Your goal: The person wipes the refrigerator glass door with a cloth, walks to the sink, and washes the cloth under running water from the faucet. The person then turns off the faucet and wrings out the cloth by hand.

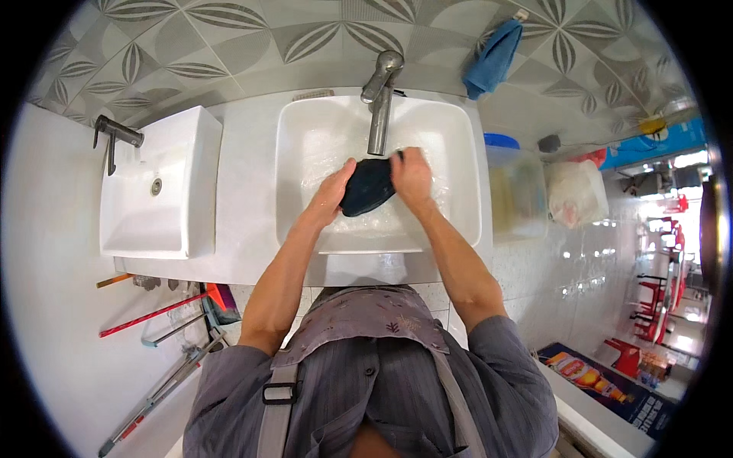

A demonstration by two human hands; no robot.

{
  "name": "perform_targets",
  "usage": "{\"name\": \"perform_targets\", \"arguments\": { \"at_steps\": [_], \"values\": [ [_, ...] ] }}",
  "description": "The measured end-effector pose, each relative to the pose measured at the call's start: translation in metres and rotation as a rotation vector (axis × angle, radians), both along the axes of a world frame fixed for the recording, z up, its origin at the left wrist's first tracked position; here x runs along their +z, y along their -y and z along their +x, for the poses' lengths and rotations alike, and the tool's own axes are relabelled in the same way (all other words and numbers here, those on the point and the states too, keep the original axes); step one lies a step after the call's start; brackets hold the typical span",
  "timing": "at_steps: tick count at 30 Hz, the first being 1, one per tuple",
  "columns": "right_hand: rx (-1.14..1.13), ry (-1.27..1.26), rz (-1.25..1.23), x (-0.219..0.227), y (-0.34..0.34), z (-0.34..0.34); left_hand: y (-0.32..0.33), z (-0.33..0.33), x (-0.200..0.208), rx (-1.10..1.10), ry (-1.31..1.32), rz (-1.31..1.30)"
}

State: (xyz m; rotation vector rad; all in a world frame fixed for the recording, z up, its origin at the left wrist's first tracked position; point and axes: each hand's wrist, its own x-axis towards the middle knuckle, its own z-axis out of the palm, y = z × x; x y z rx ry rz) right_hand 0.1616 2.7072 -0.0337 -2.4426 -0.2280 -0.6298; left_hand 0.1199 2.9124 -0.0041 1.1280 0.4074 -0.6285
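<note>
Both hands are over a white sink basin (450,206), just in front of the metal faucet (379,131). Between them is a dark navy, wet-looking cloth (369,187), bunched into a rounded shape. My left hand (333,191) grips its left side, thumb along the upper edge. My right hand (412,177) is closed on the right end, its fingers curled and slightly smeared by motion. Rippled, splashed water shows on the basin floor around the cloth. The fingers under the cloth are hidden.
A second white sink (145,217) with a dark faucet (118,137) stands left. A blue cloth (492,61) hangs on the tiled wall. To the right are a translucent bin (519,198) and a white plastic bag (576,195). Brooms and mops (164,382) lean lower left.
</note>
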Motion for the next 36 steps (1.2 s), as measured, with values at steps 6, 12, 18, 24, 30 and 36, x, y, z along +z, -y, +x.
{"name": "perform_targets", "arguments": {
  "at_steps": [6,12,18,24,30,36],
  "values": [
    [-0.083,-0.371,-0.232,-0.008,0.035,-0.007,-0.034,-0.023,0.014,-0.004,0.155,0.476],
    [0.178,-0.530,-0.044,-0.064,-0.014,0.006,0.005,-0.004,-0.011,0.072,-0.112,0.061],
    [0.358,-0.273,0.291,0.048,-0.124,-0.077,-0.034,0.004,-0.063,0.058,0.081,-0.946],
    [0.135,-0.099,-0.229,-0.020,-0.057,-0.011,0.031,0.007,-0.037,0.260,-0.102,-0.321],
    [-0.209,-0.197,-0.030,-0.019,-0.018,0.003,-0.024,-0.012,-0.021,0.312,-0.162,-0.067],
    [0.365,-0.341,0.357,0.033,-0.108,-0.060,-0.031,-0.005,-0.038,0.372,-0.175,-0.409]
  ]
}}
